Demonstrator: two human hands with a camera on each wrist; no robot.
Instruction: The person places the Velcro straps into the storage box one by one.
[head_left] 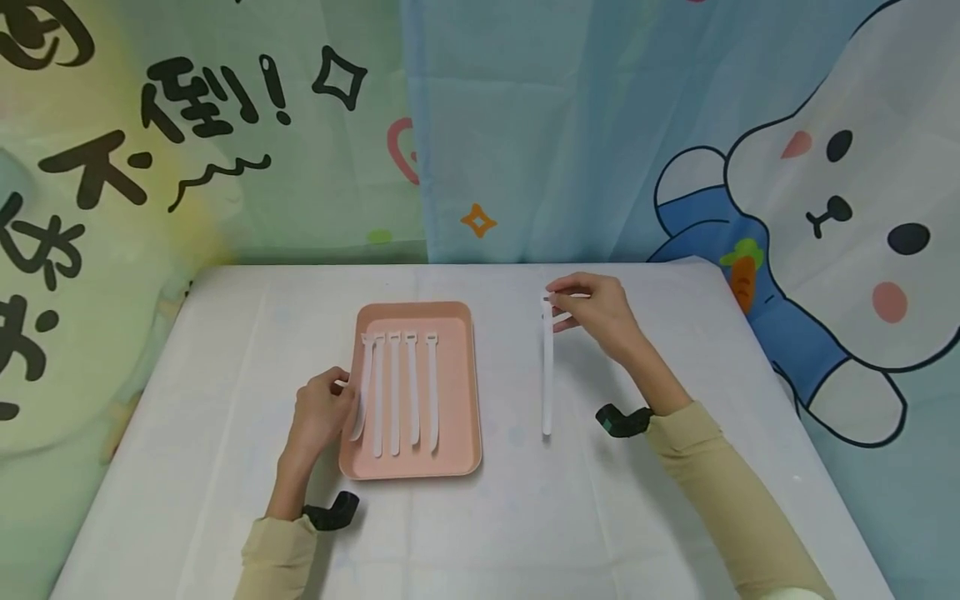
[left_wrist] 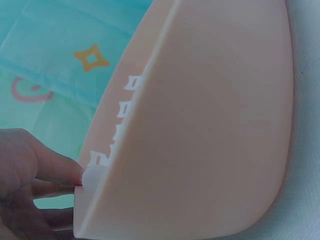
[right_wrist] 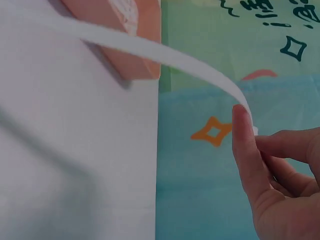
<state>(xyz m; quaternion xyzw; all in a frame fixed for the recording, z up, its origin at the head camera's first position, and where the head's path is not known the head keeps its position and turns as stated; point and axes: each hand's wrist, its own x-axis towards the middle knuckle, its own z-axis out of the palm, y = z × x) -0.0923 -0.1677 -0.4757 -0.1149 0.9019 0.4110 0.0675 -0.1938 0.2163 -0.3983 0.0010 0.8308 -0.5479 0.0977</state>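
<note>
While the right hand [head_left: 596, 312] pinches the white fabric strap [head_left: 547, 375] at its 12 o'clock end, the left hand [head_left: 324, 410], gripping the nine-o'clock rim, should steady the pink rectangular plastic tray [head_left: 457, 392] on the worktop [head_left: 525, 517].

The curtain [head_left: 187, 150] at far left bears black Chinese characters, among them 不倒 with two exclamation marks; others are cut off.
</note>
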